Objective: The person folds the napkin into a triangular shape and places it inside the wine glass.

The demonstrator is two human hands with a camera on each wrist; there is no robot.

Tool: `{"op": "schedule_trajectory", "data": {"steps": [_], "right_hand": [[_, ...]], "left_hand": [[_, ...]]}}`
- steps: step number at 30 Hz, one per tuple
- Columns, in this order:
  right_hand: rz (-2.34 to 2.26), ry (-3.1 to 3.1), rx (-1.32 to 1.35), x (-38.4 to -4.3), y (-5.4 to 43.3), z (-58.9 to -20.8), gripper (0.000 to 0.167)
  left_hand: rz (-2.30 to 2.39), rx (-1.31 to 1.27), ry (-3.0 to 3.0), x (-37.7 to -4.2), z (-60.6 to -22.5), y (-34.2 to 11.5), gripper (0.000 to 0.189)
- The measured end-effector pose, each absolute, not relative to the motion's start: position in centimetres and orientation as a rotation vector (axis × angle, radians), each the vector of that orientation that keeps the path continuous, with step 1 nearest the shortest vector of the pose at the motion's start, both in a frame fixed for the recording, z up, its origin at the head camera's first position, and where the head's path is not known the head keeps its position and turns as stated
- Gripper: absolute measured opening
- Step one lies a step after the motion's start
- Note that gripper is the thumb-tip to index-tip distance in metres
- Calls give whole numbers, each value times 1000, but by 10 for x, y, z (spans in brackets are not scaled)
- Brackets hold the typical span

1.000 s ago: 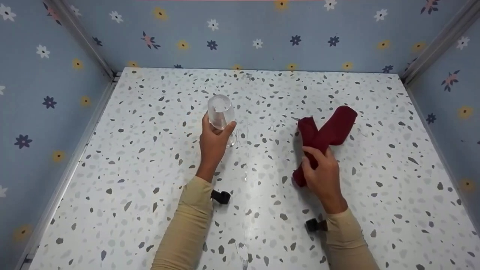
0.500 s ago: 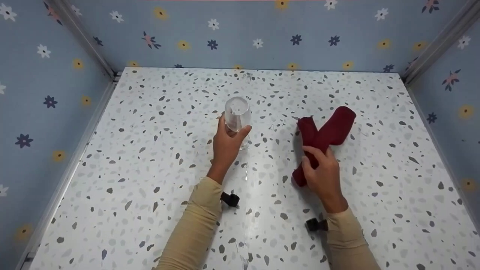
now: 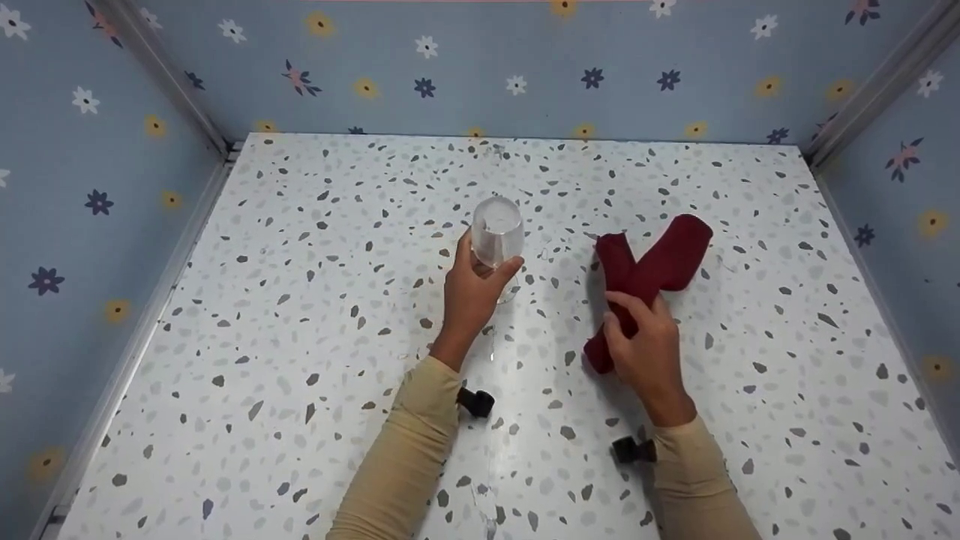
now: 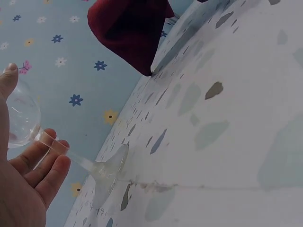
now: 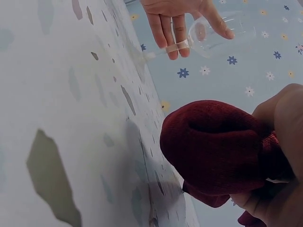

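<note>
In the head view, my left hand holds a clear wine glass upright, left of the cloth. Its thumb lies against the bowl and several fingers curl behind the stem, as the left wrist view shows. The flared foot of the glass is right at the tabletop. My right hand pinches a dark red cloth around its bunched middle, and loose ends spread out beyond the fingers. In the right wrist view the cloth looks knitted and folded over, partly hiding the fingertips.
The speckled white tabletop has a thin seam running down its middle. Blue flowered panels enclose its back and both sides. A black camera mount sticks out from the left sleeve, and another black mount from the right.
My left hand has carried the wine glass to the right, closer to the cloth. The right hand and the cloth have stayed almost still.
</note>
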State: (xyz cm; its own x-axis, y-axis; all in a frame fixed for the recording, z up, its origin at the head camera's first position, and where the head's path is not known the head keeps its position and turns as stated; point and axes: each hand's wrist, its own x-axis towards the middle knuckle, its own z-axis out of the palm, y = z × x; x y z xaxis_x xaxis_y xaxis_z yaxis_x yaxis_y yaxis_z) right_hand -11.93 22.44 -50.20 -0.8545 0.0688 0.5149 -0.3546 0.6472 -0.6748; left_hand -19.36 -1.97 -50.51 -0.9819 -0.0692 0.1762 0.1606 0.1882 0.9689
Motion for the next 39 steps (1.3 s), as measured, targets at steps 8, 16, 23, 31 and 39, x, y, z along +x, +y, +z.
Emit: {"op": "schedule_trajectory", "data": {"steps": [8,16,23,31,39], "right_hand": [[1121,-2353,233,-121,227,-502,27],[1129,-2324,225,-123,229,-503,26],[1135,-2350,210,-125,229,-506,25],[1118,-2341,215,-130,226,-498,26],[1064,-2317,263,-141,224,-491,27]], "left_hand": [[-1871,-104,-2298,-194,-507,-7,92],[-1816,-112,-2288,-196,-510,3,90],[-1784,-106,-2285,-198,-511,11,88],[-1796,-93,-2308,-196,-509,14,90],[-1814,-115,-2257,-196,-511,21,87]]}}
